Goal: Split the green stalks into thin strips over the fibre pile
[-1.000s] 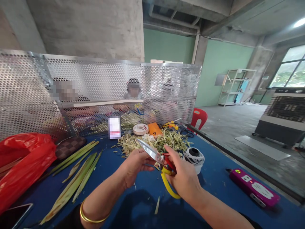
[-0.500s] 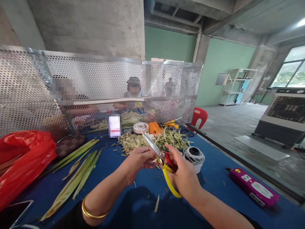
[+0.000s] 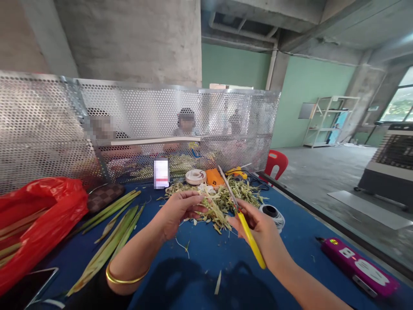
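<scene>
In my right hand (image 3: pixel 258 226) is a pair of scissors (image 3: pixel 250 239) with yellow handles, its blades pointing up and away from me. My left hand (image 3: pixel 182 209) is closed in a pinch at the near edge of a pile of cut husk scraps (image 3: pixel 238 193). Something small and pale seems to be at its fingertips, too small to make out against the pile. A spool of pale thread (image 3: pixel 274 215) stands just beyond my right hand. A thin thread and a pale husk sliver (image 3: pixel 218 282) lie on the blue table (image 3: pixel 180 275).
Long green husk leaves (image 3: pixel 109 245) lie left, beside a red plastic bag (image 3: pixel 48 215) and a checked pouch (image 3: pixel 105 197). Behind the pile are a tape roll (image 3: pixel 195 176), an orange packet (image 3: pixel 214 177) and a yellow glue gun (image 3: pixel 237 172). A purple power strip (image 3: pixel 359 267) lies right. People sit behind a perforated screen (image 3: pixel 145 107).
My right hand has drawn the scissors away from my left fingers, to the right, and turned the blades more upright. My left hand has shifted slightly up and left.
</scene>
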`<state>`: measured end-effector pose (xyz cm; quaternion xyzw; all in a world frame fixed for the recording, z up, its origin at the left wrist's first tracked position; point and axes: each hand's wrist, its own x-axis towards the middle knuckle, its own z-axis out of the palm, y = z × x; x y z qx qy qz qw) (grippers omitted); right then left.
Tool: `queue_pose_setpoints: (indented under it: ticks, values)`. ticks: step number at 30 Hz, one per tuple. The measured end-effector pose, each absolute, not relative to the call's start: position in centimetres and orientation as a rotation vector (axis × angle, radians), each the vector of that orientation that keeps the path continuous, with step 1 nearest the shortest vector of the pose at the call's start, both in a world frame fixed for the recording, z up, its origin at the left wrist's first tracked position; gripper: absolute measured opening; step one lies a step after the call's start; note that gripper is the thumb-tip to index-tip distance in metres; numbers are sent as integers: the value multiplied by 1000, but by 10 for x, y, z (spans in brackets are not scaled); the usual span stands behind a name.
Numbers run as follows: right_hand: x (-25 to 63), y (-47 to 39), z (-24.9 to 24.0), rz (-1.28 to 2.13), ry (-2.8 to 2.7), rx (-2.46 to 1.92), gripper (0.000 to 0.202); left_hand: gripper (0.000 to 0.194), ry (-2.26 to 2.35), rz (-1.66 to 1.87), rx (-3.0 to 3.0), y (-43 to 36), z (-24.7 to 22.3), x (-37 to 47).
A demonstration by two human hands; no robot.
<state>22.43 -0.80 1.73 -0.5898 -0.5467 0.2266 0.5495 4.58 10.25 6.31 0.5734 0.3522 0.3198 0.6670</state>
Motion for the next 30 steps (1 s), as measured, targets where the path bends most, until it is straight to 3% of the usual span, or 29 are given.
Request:
queue_pose_setpoints:
  ticks: [7, 19, 25, 30]
  values:
    - [230, -6, 15, 674, -1406, -1409, 61, 9, 801, 783, 1185, 110, 77, 30]
    - [228, -7, 13, 521, -1490, -1564, 56, 11, 772, 810, 974, 117, 75, 27]
    - [227, -4, 10, 510, -1493, -1679, 64, 14, 767, 811, 946, 117, 76, 26]
    - [225, -4, 9, 352, -1509, -1656, 57, 13, 791, 814, 963, 113, 77, 27]
